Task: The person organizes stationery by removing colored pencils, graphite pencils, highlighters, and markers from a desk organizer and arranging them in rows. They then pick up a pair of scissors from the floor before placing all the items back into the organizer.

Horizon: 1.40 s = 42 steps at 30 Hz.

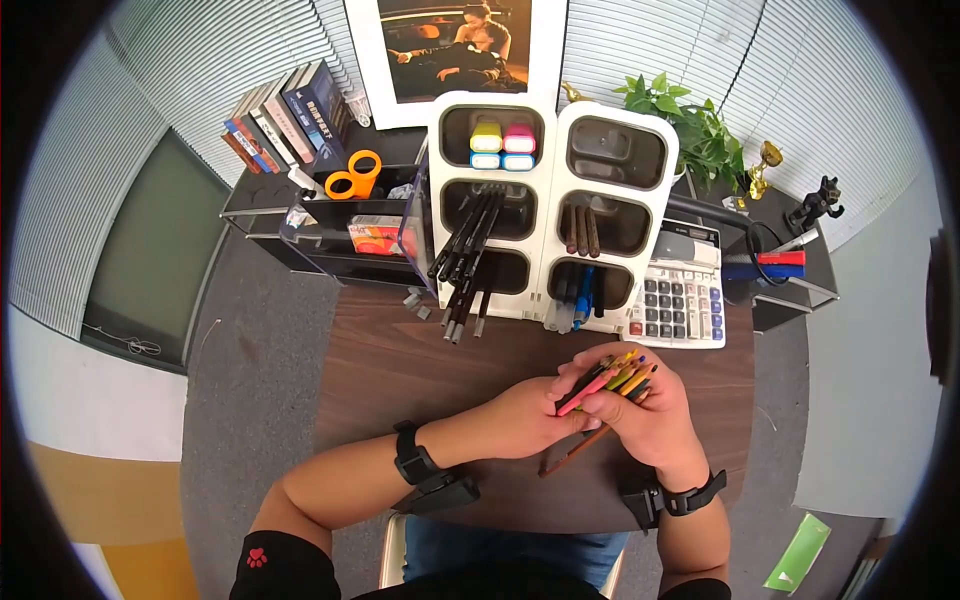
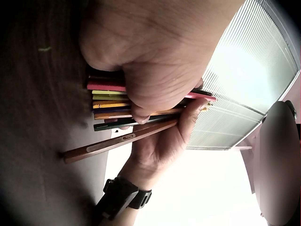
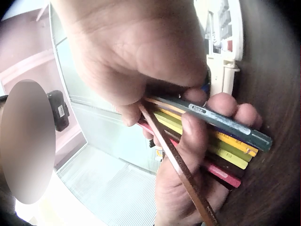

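A bundle of colored pencils (image 1: pixel 622 378) in red, yellow, green, orange and dark shades lies between my two hands over the near part of the table. My left hand (image 1: pixel 540 415) grips the bundle from the left, its thumb and fingers round the pencils (image 3: pixel 235 153) in the right wrist view. From the other side my right hand (image 1: pixel 660 412) holds the upper ends. A brown pencil (image 1: pixel 575 453) slants out below the rest, its upper end at the right hand; the left wrist view shows this brown pencil (image 2: pixel 108 143) angled away from the others.
A white organizer (image 1: pixel 548 200) with highlighters (image 1: pixel 502 145), black pencils (image 1: pixel 470 235), brown pencils (image 1: pixel 581 230) and blue pens (image 1: pixel 585 295) stands beyond my hands. Right of it lies a calculator (image 1: pixel 680 300). A black desk holder with orange scissors (image 1: pixel 355 177) stands left. Gray bits (image 1: pixel 415 300) lie beside the organizer.
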{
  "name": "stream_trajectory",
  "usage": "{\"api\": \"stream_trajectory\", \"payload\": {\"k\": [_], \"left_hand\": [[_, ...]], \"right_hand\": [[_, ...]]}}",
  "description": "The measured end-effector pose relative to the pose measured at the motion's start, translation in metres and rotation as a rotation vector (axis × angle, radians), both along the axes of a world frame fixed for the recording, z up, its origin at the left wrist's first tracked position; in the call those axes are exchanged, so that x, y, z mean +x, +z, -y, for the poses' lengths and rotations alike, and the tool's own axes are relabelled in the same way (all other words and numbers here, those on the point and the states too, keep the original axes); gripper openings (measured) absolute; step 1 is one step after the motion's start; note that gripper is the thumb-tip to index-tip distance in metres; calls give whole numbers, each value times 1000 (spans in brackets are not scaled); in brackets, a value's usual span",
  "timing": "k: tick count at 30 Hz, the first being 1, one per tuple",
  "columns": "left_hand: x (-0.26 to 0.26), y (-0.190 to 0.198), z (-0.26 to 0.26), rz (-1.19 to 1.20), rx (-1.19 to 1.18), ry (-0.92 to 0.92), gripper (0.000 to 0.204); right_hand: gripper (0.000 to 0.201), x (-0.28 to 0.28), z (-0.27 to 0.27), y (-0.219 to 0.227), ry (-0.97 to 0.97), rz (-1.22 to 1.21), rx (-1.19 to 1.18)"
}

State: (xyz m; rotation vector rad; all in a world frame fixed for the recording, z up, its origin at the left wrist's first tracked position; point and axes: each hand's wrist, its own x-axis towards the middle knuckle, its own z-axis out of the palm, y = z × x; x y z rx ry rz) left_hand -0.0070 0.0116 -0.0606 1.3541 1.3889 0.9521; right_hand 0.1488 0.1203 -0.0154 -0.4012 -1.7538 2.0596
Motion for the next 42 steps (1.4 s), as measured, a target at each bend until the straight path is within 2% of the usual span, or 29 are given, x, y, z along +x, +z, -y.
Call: {"api": "stream_trajectory", "payload": {"k": [2, 5, 7, 9, 12, 21, 23, 25, 36, 38, 39, 40, 42], "left_hand": [[0, 6, 0, -2, -13, 4, 54], [0, 10, 1, -7, -7, 16, 55], [0, 14, 1, -19, 17, 17, 55], [-1, 19, -2, -21, -71, 12, 57], [1, 0, -1, -8, 29, 19, 55], [-4, 10, -2, -40, -72, -50, 57], [-4, 4, -2, -37, -39, -44, 57], [-4, 3, -2, -27, -10, -33, 56], [-4, 13, -1, -13, -76, -26, 58], [-4, 5, -2, -4, -50, -32, 57], [-4, 2, -1, 6, -26, -39, 57], [-4, 6, -2, 7, -28, -39, 57], [-5, 16, -3, -39, -91, -35, 56]], "right_hand": [[35, -1, 2, -1, -7, -11, 28], [34, 0, 4, 1, -2, 5, -76], [34, -2, 3, -2, -33, -26, 14], [34, -1, 2, -5, -35, -30, 18], [35, 0, 0, -4, -18, -23, 24], [36, 1, 0, -6, -4, -11, 5], [36, 1, 0, -4, -12, -21, 30], [36, 1, 1, 1, -10, 48, -69], [35, -1, 3, -5, -16, -9, -37], [35, -1, 3, -4, -34, -36, 10], [35, 0, 2, -1, -17, -17, -44], [35, 0, 2, 0, 1, 3, -98], [35, -1, 2, -5, -10, -10, -51]]}}
